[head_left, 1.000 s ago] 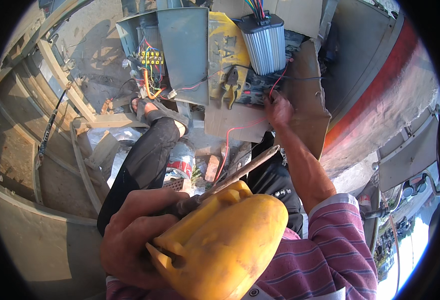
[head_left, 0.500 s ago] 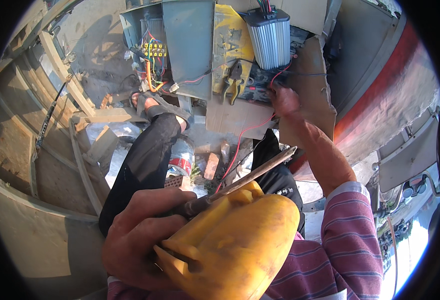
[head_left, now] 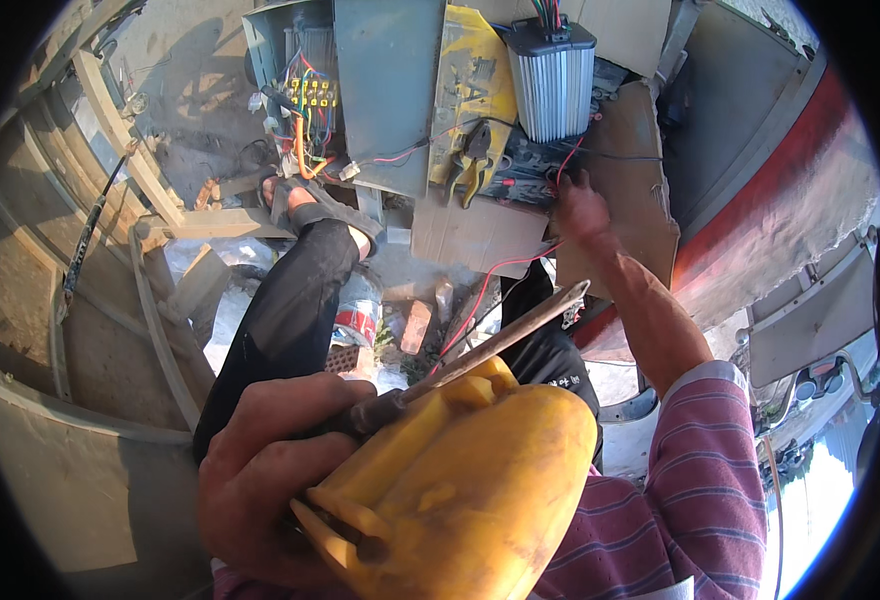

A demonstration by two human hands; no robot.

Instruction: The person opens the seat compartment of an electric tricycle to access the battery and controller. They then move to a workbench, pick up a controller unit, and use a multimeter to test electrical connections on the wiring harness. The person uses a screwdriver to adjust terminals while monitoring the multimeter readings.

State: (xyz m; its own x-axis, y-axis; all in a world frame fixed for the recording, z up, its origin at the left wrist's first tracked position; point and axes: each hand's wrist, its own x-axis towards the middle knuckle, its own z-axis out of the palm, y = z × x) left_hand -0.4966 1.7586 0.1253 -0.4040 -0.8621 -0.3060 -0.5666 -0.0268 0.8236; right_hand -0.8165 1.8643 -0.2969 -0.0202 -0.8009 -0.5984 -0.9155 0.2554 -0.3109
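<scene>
My left hand (head_left: 270,460) is wrapped round the dark handle end of a long rod with a tapered tip (head_left: 495,338). A scuffed yellow plastic body (head_left: 470,500) lies right against the rod and my fingers; whether the two are one tool I cannot tell. My right hand (head_left: 585,215) reaches forward over the cardboard (head_left: 620,190), fingers closed at a thin red wire (head_left: 500,266) whose slack runs down between my legs. Beyond that hand stands a finned silver box (head_left: 552,95) with coloured wires on top. Pliers with yellow-black handles (head_left: 473,163) lie left of it.
An opened grey metal box (head_left: 380,90) at the far left holds a yellow terminal block (head_left: 312,93) with many wires. Brick pieces (head_left: 416,328) and a paint-marked bucket (head_left: 358,310) are on the ground. A wooden frame (head_left: 120,130) stands left, a red panel (head_left: 730,210) right.
My right hand has shifted slightly right and nearer me, still at the red wire. My left hand, with the rod, has moved slightly left. The whole view has shifted a little.
</scene>
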